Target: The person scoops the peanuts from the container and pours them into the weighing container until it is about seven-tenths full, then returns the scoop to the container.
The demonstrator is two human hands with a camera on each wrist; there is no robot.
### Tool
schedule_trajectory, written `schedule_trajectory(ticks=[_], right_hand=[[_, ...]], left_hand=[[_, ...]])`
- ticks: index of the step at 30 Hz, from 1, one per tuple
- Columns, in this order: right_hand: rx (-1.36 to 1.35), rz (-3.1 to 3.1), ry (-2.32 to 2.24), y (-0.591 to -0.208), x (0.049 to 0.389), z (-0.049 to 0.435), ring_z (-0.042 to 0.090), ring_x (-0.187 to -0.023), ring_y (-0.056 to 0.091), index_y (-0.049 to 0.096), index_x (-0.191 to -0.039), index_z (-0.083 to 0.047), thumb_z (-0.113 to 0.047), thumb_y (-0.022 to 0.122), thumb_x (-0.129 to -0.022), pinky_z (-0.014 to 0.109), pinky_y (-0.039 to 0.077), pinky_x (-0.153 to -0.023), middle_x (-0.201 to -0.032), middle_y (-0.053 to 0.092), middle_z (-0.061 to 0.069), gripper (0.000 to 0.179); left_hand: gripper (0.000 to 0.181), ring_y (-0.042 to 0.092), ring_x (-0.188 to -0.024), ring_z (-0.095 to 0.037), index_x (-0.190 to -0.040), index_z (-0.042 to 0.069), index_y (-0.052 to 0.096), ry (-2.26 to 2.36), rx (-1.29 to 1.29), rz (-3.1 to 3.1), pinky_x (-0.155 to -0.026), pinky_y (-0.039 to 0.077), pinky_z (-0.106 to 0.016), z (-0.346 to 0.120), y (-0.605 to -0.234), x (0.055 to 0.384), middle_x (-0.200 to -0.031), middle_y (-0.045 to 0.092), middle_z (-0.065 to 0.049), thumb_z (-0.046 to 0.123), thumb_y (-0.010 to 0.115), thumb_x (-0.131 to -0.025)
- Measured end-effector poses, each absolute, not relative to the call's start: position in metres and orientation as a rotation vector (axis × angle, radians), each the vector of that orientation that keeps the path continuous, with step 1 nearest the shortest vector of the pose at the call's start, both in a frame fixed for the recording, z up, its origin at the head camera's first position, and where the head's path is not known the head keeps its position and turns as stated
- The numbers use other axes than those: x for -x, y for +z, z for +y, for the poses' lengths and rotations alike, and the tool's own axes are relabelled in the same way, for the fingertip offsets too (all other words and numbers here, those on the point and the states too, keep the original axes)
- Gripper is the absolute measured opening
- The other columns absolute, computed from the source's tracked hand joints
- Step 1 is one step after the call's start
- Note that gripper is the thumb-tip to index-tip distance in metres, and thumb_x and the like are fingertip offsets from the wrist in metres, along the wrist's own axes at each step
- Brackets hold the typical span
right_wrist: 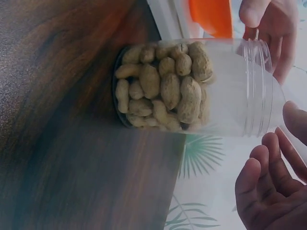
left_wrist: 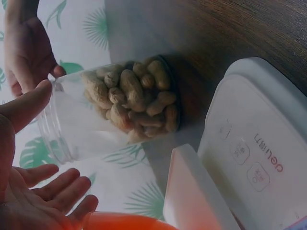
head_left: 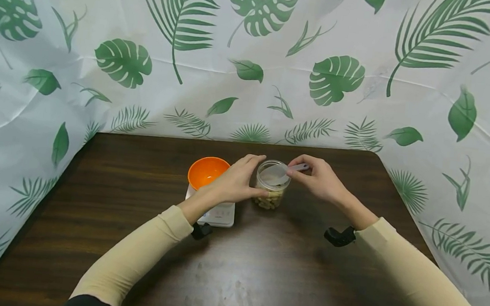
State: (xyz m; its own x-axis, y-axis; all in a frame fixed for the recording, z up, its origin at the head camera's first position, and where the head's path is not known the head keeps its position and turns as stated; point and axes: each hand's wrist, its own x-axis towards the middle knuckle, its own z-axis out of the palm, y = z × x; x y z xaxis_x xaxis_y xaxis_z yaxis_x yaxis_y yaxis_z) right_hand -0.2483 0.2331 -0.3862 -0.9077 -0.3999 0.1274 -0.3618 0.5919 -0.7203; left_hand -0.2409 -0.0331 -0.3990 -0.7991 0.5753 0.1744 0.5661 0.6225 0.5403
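Observation:
A clear plastic jar (head_left: pixel 275 188) stands upright, its lower part filled with peanuts in their shells (left_wrist: pixel 132 96). My right hand (head_left: pixel 321 179) pinches the handle of a pale translucent spoon (head_left: pixel 301 167), whose bowl is at the jar's open mouth. On the jar's other side, my left hand (head_left: pixel 234 179) has its thumb and fingers spread around the jar near the rim. In the left wrist view its thumb (left_wrist: pixel 31 105) is close to the rim and the fingers look apart from the wall; whether the thumb touches is unclear.
Left of the jar, an orange bowl (head_left: pixel 207 171) sits on a white kitchen scale (head_left: pixel 221 215), partly hidden by my left hand and forearm. Both stand on a dark wooden table (head_left: pixel 233 280). A leaf-patterned sheet (head_left: pixel 276 102) hangs behind the table's far edge.

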Motion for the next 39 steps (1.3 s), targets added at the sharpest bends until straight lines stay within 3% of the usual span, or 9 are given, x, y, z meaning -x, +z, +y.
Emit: schedule_trajectory(ticks=[9, 16, 26, 32, 39], right_hand=[[0.646, 2.758, -1.227, -0.381, 0.247, 0.233, 0.03, -0.075, 0.062, 0.069, -0.118, -0.008, -0.027, 0.069, -0.101, 0.036, 0.05, -0.059, -0.104, 0.07, 0.009, 0.025], [0.662, 2.777, -1.215, -0.38, 0.247, 0.232, 0.03, -0.075, 0.061, 0.07, -0.117, -0.009, -0.026, 0.069, -0.101, 0.035, 0.049, -0.058, -0.104, 0.07, 0.009, 0.024], [0.676, 2.772, -1.217, -0.377, 0.248, 0.231, 0.029, -0.077, 0.065, 0.071, -0.118, -0.007, -0.024, 0.07, -0.101, 0.035, 0.05, -0.058, -0.106, 0.072, 0.01, 0.024], [0.672, 2.762, -1.228, -0.377, 0.249, 0.232, 0.035, -0.081, 0.066, 0.072, -0.118, -0.007, -0.024, 0.07, -0.101, 0.034, 0.05, -0.059, -0.106, 0.072, 0.01, 0.025], [0.679, 2.752, -1.2, -0.374, 0.249, 0.231, 0.031, -0.08, 0.063, 0.07, -0.118, -0.006, -0.025, 0.068, -0.102, 0.035, 0.049, -0.061, -0.107, 0.07, 0.011, 0.024]], left_hand=[[0.094, 0.044, -0.139, -0.031, -0.156, 0.001, 0.038, 0.872, -0.919, 2.817, -0.113, 0.036, -0.055, -0.03, -0.398, 0.247, -0.154, 0.046, -0.016, 0.046, 0.082, -0.087], [0.094, 0.05, -0.134, -0.03, -0.155, 0.001, 0.039, 0.821, -0.917, 2.814, -0.11, 0.04, -0.048, -0.027, -0.4, 0.252, -0.151, 0.05, -0.014, 0.049, 0.082, -0.086], [0.088, 0.062, -0.109, -0.022, -0.15, 0.004, 0.044, 0.867, -0.928, 2.754, -0.093, 0.051, -0.037, -0.026, -0.402, 0.257, -0.131, 0.063, -0.01, 0.05, 0.083, -0.085], [0.086, 0.062, -0.108, -0.021, -0.148, 0.006, 0.045, 0.888, -0.928, 2.724, -0.091, 0.05, -0.036, -0.025, -0.402, 0.26, -0.128, 0.064, -0.008, 0.049, 0.083, -0.084], [0.087, 0.062, -0.11, -0.02, -0.15, 0.006, 0.042, 0.963, -0.9, 2.65, -0.091, 0.051, -0.034, -0.025, -0.404, 0.261, -0.131, 0.062, -0.009, 0.047, 0.084, -0.085]])
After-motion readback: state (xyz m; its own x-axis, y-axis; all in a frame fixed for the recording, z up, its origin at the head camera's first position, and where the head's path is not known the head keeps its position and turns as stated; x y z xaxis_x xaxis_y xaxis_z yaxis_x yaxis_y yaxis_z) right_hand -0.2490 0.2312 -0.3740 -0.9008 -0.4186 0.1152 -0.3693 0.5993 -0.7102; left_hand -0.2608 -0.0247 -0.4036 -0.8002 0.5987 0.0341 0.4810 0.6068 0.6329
